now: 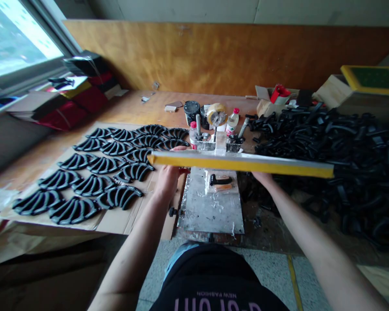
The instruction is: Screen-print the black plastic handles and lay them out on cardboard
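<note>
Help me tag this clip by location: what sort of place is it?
Likely a small workshop: curved black parts lie in rows on cardboard, a heap of black pieces sits rightward, and a metal plate lies between.

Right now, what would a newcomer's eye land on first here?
Probably the yellow-edged bar, spanning the middle above the metal plate, with the left hand near its left end. Next, perhaps, the fanned black pieces on cardboard at left, and the jumbled black heap at right.
</note>
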{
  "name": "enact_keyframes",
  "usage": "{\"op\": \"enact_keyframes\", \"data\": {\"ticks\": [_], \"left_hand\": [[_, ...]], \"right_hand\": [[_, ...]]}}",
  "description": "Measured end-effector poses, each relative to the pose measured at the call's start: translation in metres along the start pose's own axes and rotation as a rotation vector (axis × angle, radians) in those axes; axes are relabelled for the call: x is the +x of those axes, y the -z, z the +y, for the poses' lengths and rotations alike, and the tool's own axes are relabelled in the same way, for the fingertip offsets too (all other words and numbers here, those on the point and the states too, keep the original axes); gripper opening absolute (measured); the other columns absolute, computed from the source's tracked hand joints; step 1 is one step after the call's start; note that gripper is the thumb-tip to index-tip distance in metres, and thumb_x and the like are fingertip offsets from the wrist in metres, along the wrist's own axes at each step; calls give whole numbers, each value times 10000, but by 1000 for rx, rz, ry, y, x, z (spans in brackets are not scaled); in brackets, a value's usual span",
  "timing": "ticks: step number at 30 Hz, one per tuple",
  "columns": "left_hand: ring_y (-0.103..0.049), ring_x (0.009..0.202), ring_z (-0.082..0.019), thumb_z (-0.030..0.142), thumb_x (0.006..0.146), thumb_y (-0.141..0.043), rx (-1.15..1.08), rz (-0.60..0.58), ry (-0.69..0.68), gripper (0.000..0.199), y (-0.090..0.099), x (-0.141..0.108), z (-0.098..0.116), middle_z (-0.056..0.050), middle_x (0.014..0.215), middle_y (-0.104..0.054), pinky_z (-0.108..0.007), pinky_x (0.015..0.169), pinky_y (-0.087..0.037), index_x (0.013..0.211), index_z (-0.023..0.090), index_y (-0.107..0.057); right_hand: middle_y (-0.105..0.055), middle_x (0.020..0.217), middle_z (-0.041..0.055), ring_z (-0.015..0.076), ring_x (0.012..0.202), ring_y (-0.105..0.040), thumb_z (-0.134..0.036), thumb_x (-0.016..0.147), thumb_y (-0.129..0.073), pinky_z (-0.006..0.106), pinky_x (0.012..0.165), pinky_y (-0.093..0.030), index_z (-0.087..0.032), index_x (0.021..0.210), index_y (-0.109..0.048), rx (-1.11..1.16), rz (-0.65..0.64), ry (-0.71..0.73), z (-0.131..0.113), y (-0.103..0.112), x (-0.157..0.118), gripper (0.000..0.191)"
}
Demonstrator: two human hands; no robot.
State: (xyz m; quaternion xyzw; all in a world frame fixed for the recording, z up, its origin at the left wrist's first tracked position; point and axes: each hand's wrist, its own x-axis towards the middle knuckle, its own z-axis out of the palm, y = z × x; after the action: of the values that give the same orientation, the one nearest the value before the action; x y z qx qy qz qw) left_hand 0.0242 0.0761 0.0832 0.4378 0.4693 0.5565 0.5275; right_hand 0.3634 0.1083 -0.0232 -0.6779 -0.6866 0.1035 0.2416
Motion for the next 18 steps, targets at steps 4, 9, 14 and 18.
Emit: {"op": "enact_keyframes", "data": {"ticks": [4,9,14,18], "left_hand": [[-605,660,-114,500,854,-517,-104,143,32,378,-15,-1,-21,-10,788,-648,-195,560,-463,1101,218,-565],[-665,725,-157,578,821,-581,-84,-86,544,531,-25,-58,-94,-94,912,-711,-221,546,-492,1161,171,-572],[-680,701,-192,622,761,-616,-57,-78,658,509,2,-86,-129,-93,794,-709,-232,509,-478,915,137,-625],[-592,519,-152,670,772,-502,224,157,624,556,91,-74,-144,-92,642,-675,-227,445,-416,735,126,-614]], "right_hand": [[-664,1079,56,209,1017,-586,-252,819,-681,333,891,-460,-242,1202,-615,-6,-190,264,-24,-48,-35,389],[-623,930,73,221,964,-549,-251,874,-637,341,862,-453,-196,971,-676,-83,-132,273,-81,-61,-69,118],[-642,952,50,184,934,-554,-198,944,-510,311,856,-448,-217,1044,-668,71,-152,639,-118,-57,-112,188],[-677,1024,48,179,991,-570,-6,864,-460,307,890,-460,-222,1061,-690,61,-57,375,-46,-40,-112,372]]}}
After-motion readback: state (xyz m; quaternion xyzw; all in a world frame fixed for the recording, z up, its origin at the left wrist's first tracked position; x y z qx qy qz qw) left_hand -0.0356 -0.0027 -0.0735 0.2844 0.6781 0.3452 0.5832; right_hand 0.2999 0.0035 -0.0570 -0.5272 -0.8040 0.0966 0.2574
